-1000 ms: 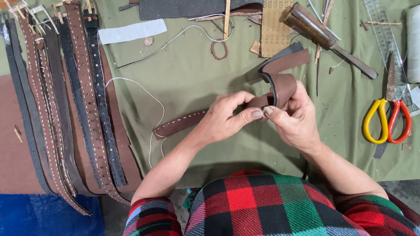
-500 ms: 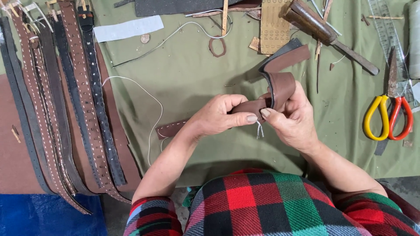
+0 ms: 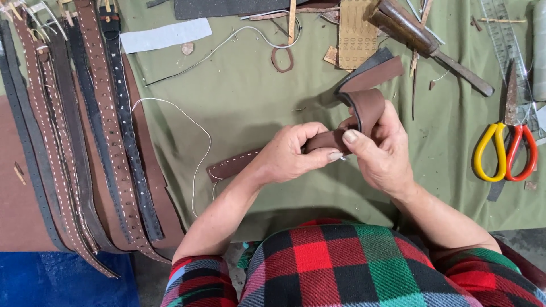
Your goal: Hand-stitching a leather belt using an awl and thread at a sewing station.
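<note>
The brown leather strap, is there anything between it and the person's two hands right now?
Nothing visible. The left hand and the right hand both hold the brown leather strap directly, fingers closed on it above the green cloth. A white thread trails beside the strap's tail but does not come between either hand and the leather.

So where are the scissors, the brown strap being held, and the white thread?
scissors [image 3: 505, 152]: head view, on the handles.
brown strap [image 3: 233, 165]: head view, stitched end on the cloth.
white thread [image 3: 196, 126]: head view, mid-curve.

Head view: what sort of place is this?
Most likely a leatherworking bench: both hands hold a stitched brown leather strap over a green cloth, with finished belts laid out and scissors nearby.
</note>
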